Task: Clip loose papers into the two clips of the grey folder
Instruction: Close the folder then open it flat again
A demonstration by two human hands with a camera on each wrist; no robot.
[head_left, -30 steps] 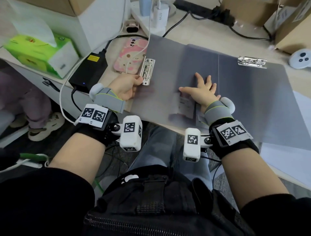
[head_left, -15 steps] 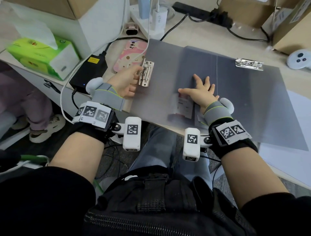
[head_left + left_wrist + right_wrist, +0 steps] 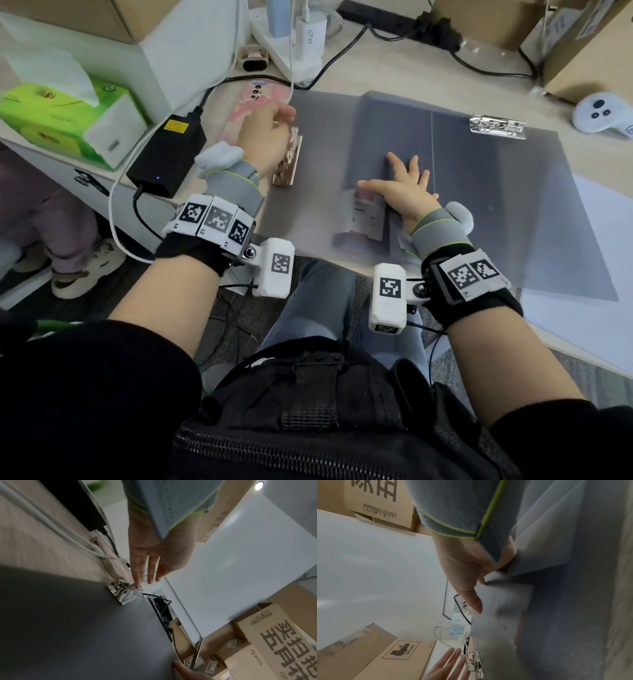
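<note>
The grey folder (image 3: pixel 479 192) lies open on the desk. Its left clip (image 3: pixel 289 164) sits at the left edge and its right clip (image 3: pixel 498 126) at the far right. My left hand (image 3: pixel 270 137) hovers over the far end of the left clip. In the left wrist view its fingers (image 3: pixel 147 566) are straight and the fingertips touch the clip (image 3: pixel 122 593). My right hand (image 3: pixel 407 192) lies flat on the folder's middle with its fingers spread, pressing it down. White loose paper (image 3: pixel 599 274) lies under the folder's right edge.
A pink phone (image 3: pixel 253 99) and a black power brick (image 3: pixel 168 150) lie left of the folder, with cables around them. A green tissue box (image 3: pixel 65 120) stands at far left, a white controller (image 3: pixel 599 114) at far right, and cardboard boxes (image 3: pixel 582 41) behind.
My left hand has slid forward from the near side of the left clip to over its far end, and its fingers have straightened. The right hand has stayed flat on the folder.
</note>
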